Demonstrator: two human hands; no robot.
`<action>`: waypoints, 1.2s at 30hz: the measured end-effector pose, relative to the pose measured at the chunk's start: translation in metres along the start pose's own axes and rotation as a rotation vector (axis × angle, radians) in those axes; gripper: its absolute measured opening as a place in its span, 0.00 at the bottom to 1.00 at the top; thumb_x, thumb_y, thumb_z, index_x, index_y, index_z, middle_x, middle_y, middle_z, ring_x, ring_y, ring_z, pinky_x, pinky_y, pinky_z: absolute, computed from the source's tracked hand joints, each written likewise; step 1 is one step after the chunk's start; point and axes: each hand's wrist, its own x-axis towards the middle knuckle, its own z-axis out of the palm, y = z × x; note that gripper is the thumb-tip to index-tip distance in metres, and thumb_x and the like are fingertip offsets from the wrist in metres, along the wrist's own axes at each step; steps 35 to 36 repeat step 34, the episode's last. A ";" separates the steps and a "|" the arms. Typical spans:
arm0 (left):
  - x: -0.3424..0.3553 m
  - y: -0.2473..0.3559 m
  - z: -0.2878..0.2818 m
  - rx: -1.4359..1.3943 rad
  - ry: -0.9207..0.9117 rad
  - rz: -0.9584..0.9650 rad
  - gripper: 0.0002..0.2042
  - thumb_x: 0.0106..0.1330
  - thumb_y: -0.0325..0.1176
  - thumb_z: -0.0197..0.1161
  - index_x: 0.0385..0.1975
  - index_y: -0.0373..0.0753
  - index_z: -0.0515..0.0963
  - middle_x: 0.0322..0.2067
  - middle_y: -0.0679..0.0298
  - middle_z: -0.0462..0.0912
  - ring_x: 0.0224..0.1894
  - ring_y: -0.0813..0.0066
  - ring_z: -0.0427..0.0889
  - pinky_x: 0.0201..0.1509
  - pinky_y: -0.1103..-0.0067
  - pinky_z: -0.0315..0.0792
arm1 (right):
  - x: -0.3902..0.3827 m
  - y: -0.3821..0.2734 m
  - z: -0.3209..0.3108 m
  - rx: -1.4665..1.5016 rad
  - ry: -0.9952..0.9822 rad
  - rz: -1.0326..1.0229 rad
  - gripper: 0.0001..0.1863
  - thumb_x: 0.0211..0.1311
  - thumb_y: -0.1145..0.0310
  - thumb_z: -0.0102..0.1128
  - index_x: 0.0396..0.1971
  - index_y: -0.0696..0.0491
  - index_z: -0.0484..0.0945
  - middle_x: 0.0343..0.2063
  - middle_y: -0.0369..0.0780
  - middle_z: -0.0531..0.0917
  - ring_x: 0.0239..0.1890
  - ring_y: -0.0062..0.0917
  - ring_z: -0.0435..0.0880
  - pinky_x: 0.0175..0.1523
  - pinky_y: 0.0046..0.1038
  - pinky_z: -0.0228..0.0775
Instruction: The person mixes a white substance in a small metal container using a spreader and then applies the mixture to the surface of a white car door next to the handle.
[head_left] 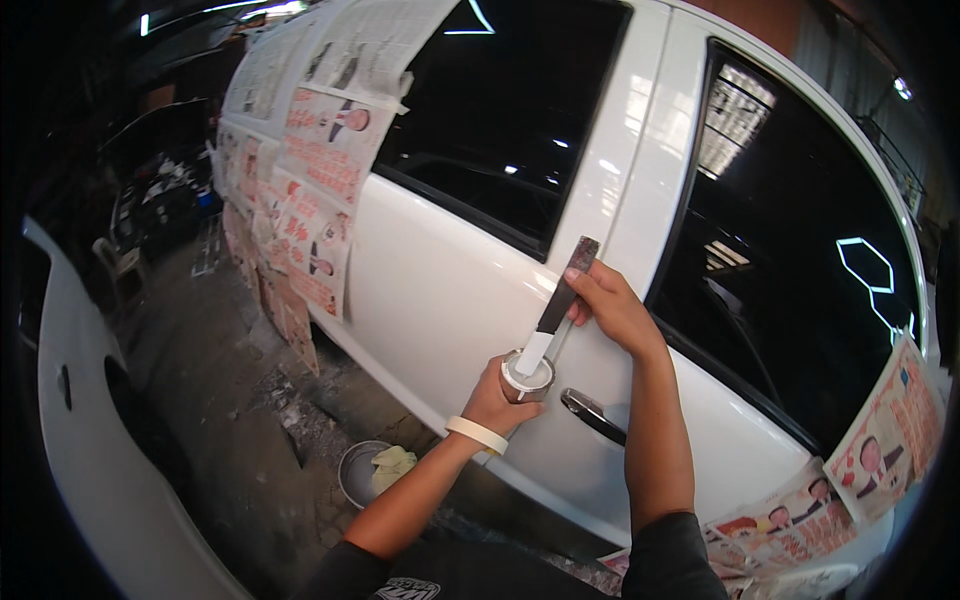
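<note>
My left hand is wrapped round a small open can with a pale, smeared rim. A roll of cream tape circles my left wrist like a band. Between the thumb and fingers of my right hand is a flat stirring stick, dark on its upper part and coated white lower down. The stick slants down, its white end inside the can's mouth. What the can holds is hard to make out. Both hands are in front of the white vehicle's door, just above a chrome door handle.
Printed paper sheets cover the vehicle's side at the left, more at the lower right. A round basin with a yellowish cloth sits on the floor below. Another light-coloured car panel curves along the left. A chair stands behind it.
</note>
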 end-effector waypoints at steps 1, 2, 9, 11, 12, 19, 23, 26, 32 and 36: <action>0.001 -0.003 0.000 0.028 -0.016 0.009 0.39 0.51 0.23 0.75 0.63 0.31 0.60 0.52 0.60 0.75 0.56 0.74 0.76 0.62 0.74 0.71 | -0.003 -0.004 -0.002 -0.013 -0.012 -0.003 0.18 0.76 0.55 0.52 0.39 0.56 0.78 0.27 0.34 0.80 0.28 0.16 0.78 0.35 0.21 0.72; 0.002 -0.007 -0.001 0.055 -0.030 0.019 0.39 0.51 0.23 0.75 0.63 0.31 0.60 0.52 0.60 0.75 0.56 0.74 0.76 0.62 0.74 0.71 | -0.004 -0.004 -0.003 -0.033 -0.001 0.010 0.18 0.76 0.55 0.52 0.39 0.57 0.78 0.27 0.34 0.80 0.28 0.16 0.78 0.35 0.21 0.72; -0.003 -0.006 -0.026 -0.266 -0.070 -0.038 0.40 0.51 0.21 0.75 0.65 0.35 0.59 0.54 0.61 0.74 0.57 0.73 0.76 0.63 0.73 0.71 | 0.003 -0.009 0.026 -0.047 0.002 0.005 0.17 0.75 0.56 0.54 0.41 0.57 0.79 0.25 0.34 0.80 0.25 0.16 0.77 0.35 0.21 0.71; -0.010 -0.004 -0.023 -0.254 -0.033 -0.045 0.41 0.51 0.21 0.75 0.66 0.36 0.59 0.56 0.60 0.73 0.58 0.73 0.75 0.64 0.73 0.71 | -0.003 -0.002 0.033 -0.055 0.006 0.021 0.16 0.74 0.57 0.56 0.40 0.57 0.79 0.24 0.33 0.79 0.25 0.16 0.77 0.33 0.22 0.70; -0.019 -0.003 -0.037 -0.223 0.017 -0.051 0.41 0.52 0.21 0.75 0.66 0.36 0.59 0.57 0.60 0.72 0.59 0.73 0.74 0.64 0.73 0.70 | -0.005 -0.006 0.056 -0.065 0.017 0.069 0.16 0.74 0.57 0.56 0.39 0.57 0.79 0.23 0.33 0.79 0.25 0.16 0.77 0.33 0.22 0.70; -0.121 0.013 -0.192 0.291 0.206 0.064 0.40 0.50 0.33 0.78 0.64 0.34 0.63 0.55 0.51 0.71 0.60 0.56 0.73 0.66 0.68 0.66 | 0.006 -0.003 0.246 0.023 -0.264 0.179 0.14 0.72 0.62 0.59 0.29 0.56 0.78 0.20 0.32 0.78 0.24 0.14 0.73 0.29 0.22 0.64; -0.213 0.035 -0.318 0.407 0.305 -0.018 0.42 0.48 0.35 0.79 0.64 0.35 0.64 0.57 0.51 0.71 0.61 0.54 0.73 0.67 0.66 0.65 | 0.030 -0.013 0.398 0.139 -0.506 0.211 0.13 0.71 0.63 0.60 0.30 0.56 0.80 0.22 0.31 0.78 0.25 0.14 0.74 0.31 0.22 0.64; -0.266 0.050 -0.406 0.506 0.398 -0.052 0.43 0.46 0.35 0.80 0.64 0.35 0.64 0.59 0.52 0.71 0.62 0.55 0.72 0.69 0.66 0.64 | 0.054 -0.014 0.504 0.175 -0.690 0.205 0.12 0.70 0.63 0.61 0.33 0.57 0.80 0.23 0.32 0.78 0.28 0.14 0.74 0.33 0.22 0.66; -0.336 0.079 -0.563 0.561 0.645 -0.152 0.42 0.48 0.36 0.80 0.64 0.35 0.65 0.60 0.54 0.71 0.63 0.56 0.71 0.69 0.66 0.63 | 0.118 -0.023 0.694 0.373 -0.893 0.179 0.16 0.72 0.62 0.60 0.51 0.57 0.78 0.38 0.37 0.83 0.38 0.17 0.78 0.44 0.21 0.70; -0.350 0.083 -0.614 0.454 0.753 -0.166 0.41 0.49 0.37 0.78 0.65 0.35 0.65 0.62 0.54 0.69 0.66 0.54 0.69 0.72 0.65 0.60 | 0.144 -0.026 0.750 0.438 -0.834 0.263 0.20 0.73 0.59 0.59 0.57 0.56 0.76 0.40 0.38 0.84 0.40 0.18 0.80 0.48 0.23 0.71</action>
